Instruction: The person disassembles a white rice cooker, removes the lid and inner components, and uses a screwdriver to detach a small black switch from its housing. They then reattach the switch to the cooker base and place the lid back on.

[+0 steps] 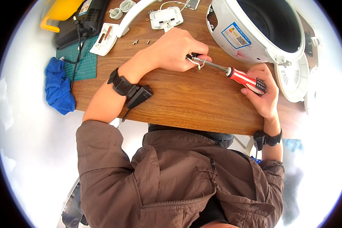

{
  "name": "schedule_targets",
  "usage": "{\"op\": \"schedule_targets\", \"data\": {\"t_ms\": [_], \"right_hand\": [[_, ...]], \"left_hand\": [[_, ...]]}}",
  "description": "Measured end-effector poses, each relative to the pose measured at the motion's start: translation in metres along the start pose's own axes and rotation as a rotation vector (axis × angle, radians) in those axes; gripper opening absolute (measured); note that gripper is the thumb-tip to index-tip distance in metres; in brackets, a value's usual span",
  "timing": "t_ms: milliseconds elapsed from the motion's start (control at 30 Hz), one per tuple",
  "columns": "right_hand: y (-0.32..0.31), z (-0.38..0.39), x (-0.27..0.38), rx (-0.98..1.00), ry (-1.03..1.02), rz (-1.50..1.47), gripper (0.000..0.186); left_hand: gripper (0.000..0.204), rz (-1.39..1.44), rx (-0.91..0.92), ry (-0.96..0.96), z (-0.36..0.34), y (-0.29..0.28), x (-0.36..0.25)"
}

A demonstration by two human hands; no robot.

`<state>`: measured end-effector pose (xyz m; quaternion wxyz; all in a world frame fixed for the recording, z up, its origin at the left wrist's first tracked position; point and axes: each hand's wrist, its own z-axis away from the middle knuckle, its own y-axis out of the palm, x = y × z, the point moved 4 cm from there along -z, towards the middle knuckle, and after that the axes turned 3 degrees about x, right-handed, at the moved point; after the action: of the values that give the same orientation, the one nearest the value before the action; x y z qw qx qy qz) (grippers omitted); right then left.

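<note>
My right hand is closed round the red, white and black handle of a screwdriver. The screwdriver's metal shaft points left and up, its tip at a small dark part with a bent metal lever. My left hand grips that small part, its fingers wrapped so that most of it is hidden; its exact kind cannot be made out. Both hands are above the wooden table. Just left of my left hand, a few loose screws lie on the wood.
A white rice cooker body stands open at the far right, with a round white vented cover beside it. White plastic pieces lie at the back. At left are a green cutting mat, a blue cloth and a black device with a cable.
</note>
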<state>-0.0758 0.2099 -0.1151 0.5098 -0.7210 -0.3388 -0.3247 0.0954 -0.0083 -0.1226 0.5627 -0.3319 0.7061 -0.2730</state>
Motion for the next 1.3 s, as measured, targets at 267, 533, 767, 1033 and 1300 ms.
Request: {"op": "schedule_targets", "data": {"t_ms": [267, 533, 767, 1033, 1300], "right_hand": [[-0.003, 0.000, 0.000, 0.069, 0.232, -0.084, 0.045], [-0.001, 0.002, 0.004, -0.010, -0.036, 0.011, 0.047], [-0.003, 0.006, 0.000, -0.004, 0.315, -0.339, 0.052], [0.000, -0.001, 0.005, 0.009, -0.032, 0.014, 0.046], [0.003, 0.000, 0.011, 0.003, 0.155, 0.098, 0.041]], "left_hand": [[0.016, -0.020, 0.003, -0.006, 0.001, 0.001, -0.001], [0.018, -0.027, 0.003, 0.003, 0.001, 0.002, 0.000], [0.023, -0.075, -0.005, 0.014, 0.001, 0.003, -0.002], [0.023, -0.089, -0.018, 0.022, 0.000, 0.004, -0.003], [0.021, -0.061, -0.028, 0.008, 0.001, 0.002, -0.002]]}}
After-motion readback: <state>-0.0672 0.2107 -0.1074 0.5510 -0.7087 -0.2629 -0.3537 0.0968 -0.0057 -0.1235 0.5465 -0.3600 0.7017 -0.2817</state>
